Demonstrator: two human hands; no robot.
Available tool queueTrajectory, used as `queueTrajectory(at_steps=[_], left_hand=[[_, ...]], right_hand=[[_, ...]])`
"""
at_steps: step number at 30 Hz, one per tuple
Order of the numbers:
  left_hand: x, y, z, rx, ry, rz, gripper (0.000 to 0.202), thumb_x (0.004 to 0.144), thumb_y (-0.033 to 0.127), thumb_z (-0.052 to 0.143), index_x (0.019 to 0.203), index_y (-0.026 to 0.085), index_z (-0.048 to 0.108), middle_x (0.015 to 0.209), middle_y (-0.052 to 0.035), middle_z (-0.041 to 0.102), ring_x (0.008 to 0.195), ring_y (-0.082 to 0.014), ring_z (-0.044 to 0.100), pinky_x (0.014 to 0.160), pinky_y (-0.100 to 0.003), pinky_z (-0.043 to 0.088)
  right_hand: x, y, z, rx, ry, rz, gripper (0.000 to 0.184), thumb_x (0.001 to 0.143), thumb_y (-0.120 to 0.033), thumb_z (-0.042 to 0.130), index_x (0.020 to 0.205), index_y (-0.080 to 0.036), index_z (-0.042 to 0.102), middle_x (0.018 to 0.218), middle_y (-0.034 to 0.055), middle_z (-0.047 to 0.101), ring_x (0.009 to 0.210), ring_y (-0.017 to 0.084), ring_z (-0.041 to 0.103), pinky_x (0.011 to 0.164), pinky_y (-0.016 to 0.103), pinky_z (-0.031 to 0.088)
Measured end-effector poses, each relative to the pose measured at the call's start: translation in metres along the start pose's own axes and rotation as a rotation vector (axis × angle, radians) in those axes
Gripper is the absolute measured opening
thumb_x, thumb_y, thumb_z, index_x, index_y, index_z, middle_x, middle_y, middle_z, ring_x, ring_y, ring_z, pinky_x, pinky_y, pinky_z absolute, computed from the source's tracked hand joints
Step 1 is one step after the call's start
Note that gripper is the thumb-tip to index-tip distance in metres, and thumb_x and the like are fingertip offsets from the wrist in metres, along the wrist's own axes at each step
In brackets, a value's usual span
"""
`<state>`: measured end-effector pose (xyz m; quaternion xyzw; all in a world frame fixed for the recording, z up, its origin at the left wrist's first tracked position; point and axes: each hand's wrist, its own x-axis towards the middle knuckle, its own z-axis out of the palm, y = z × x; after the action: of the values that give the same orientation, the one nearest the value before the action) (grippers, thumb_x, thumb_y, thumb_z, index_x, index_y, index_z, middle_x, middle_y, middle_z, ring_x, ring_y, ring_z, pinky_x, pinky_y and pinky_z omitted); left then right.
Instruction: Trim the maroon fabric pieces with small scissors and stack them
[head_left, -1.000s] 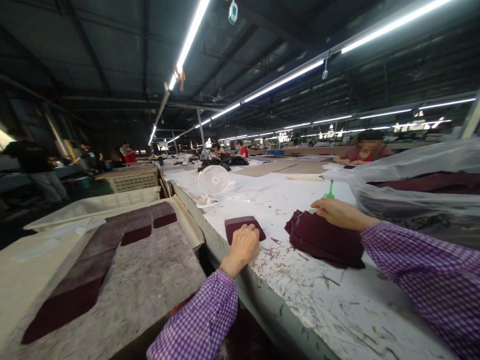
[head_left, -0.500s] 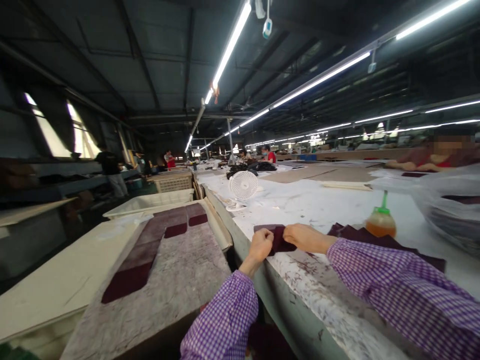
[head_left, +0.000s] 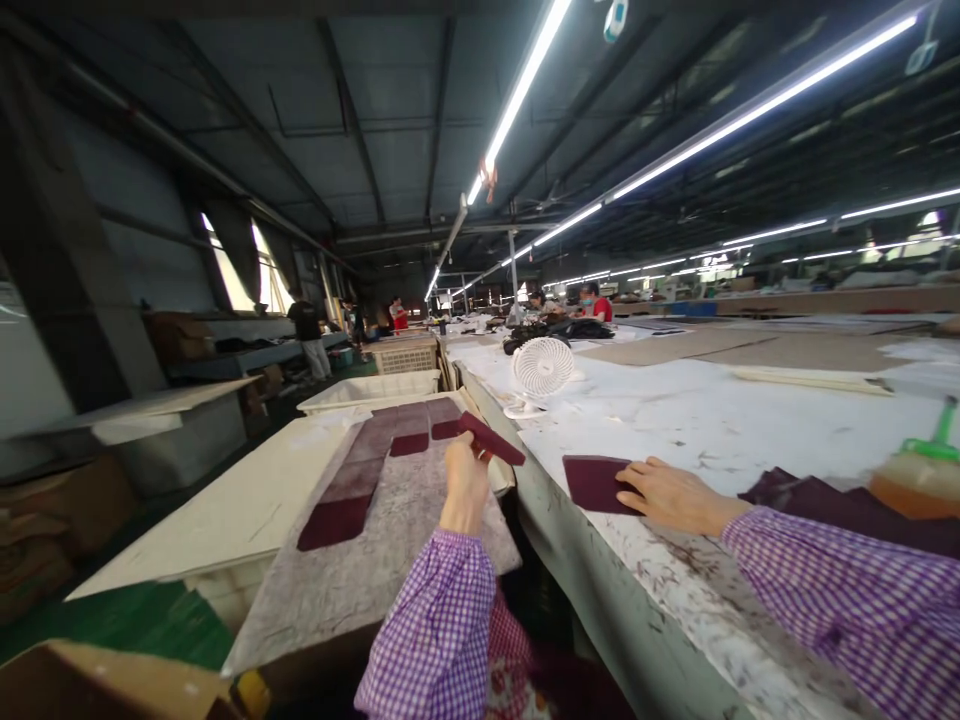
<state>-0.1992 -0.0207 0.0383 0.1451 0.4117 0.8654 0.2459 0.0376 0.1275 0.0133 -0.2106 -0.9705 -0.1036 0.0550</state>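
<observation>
My left hand (head_left: 463,485) is closed on a maroon panel (head_left: 495,440), flat with rounded corners, held up over the gap between the two work surfaces. A second maroon panel (head_left: 592,484) lies at the white table's near edge. On its right end rest the outstretched fingers of my right hand (head_left: 671,494). To the left, on a stained grey board (head_left: 420,530), overlapping maroon panels (head_left: 337,522) lie in rows. Fanned dark maroon pieces (head_left: 806,500) lie right of my right hand, beside a squeeze bottle (head_left: 911,485) with a green nozzle and amber contents.
A small white fan (head_left: 543,367) stands on the white table (head_left: 675,420), with black material (head_left: 570,330) behind it. Cream bins (head_left: 367,390) and a cream board (head_left: 217,500) are on the left. A cardboard box (head_left: 112,685) sits at lower left. Several people are in the background.
Both hands were together at one maroon panel on the table edge. My left hand has moved left with a panel; my right hand now lies on another. The view has turned left.
</observation>
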Motion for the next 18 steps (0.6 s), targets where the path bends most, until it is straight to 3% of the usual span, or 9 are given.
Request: queueTrajectory(at_steps=[5,8,10,12,15,18], left_hand=[[-0.055,-0.015,0.014,0.189,-0.190,0.036,0.010,0.071,0.005,0.052,0.065,0.013,0.054,0.054,0.0053,0.045,0.050,-0.0071,0.041,0.049,-0.017,0.030],[-0.093,-0.035,0.022,0.444,-0.426,0.028,0.013,0.075,0.007,0.050,0.066,0.014,0.056,0.055,0.0050,0.045,0.053,-0.0082,0.039,0.051,-0.019,0.029],[-0.118,-0.046,0.026,0.663,-0.615,0.073,0.015,0.081,0.011,0.044,0.071,0.016,0.054,0.060,0.0035,0.048,0.057,-0.0101,0.044,0.055,-0.021,0.032],[-0.143,-0.053,0.029,0.822,-0.761,0.152,0.015,0.083,0.013,0.043,0.075,0.018,0.054,0.070,0.0006,0.055,0.068,-0.0129,0.050,0.063,-0.023,0.037],[-0.178,-0.054,0.031,0.904,-0.930,0.257,0.014,0.083,0.013,0.043,0.083,0.018,0.056,0.087,-0.0035,0.061,0.085,-0.0165,0.055,0.078,-0.026,0.040],[-0.196,-0.046,0.032,0.868,-1.094,0.275,0.015,0.086,0.017,0.044,0.088,0.019,0.058,0.093,-0.0041,0.062,0.090,-0.0167,0.056,0.084,-0.027,0.041]], right_hand=[[-0.005,0.012,-0.009,0.330,-0.036,0.047,0.048,0.088,-0.043,0.038,0.122,-0.013,0.055,0.117,0.0154,0.057,0.105,0.030,0.053,0.094,0.044,0.040],[-0.026,0.011,-0.027,0.874,-0.116,0.265,0.061,0.090,-0.057,0.026,0.125,-0.013,0.049,0.112,0.0171,0.059,0.096,0.027,0.059,0.084,0.039,0.048],[-0.046,0.005,-0.042,1.251,-0.244,0.431,0.072,0.088,-0.066,0.020,0.135,-0.013,0.035,0.108,0.0178,0.060,0.086,0.025,0.062,0.071,0.036,0.052],[-0.067,-0.003,-0.053,1.402,-0.313,0.504,0.081,0.083,-0.071,0.030,0.141,-0.015,0.021,0.109,0.0171,0.058,0.080,0.024,0.063,0.063,0.034,0.053],[-0.095,-0.012,-0.059,1.336,-0.316,0.486,0.091,0.074,-0.057,0.062,0.143,-0.018,0.015,0.103,0.0115,0.057,0.078,0.020,0.061,0.057,0.028,0.050],[-0.117,-0.013,-0.057,1.301,-0.239,0.424,0.088,0.068,-0.032,0.070,0.140,-0.016,0.023,0.081,0.0005,0.053,0.066,0.013,0.054,0.053,0.022,0.045]])
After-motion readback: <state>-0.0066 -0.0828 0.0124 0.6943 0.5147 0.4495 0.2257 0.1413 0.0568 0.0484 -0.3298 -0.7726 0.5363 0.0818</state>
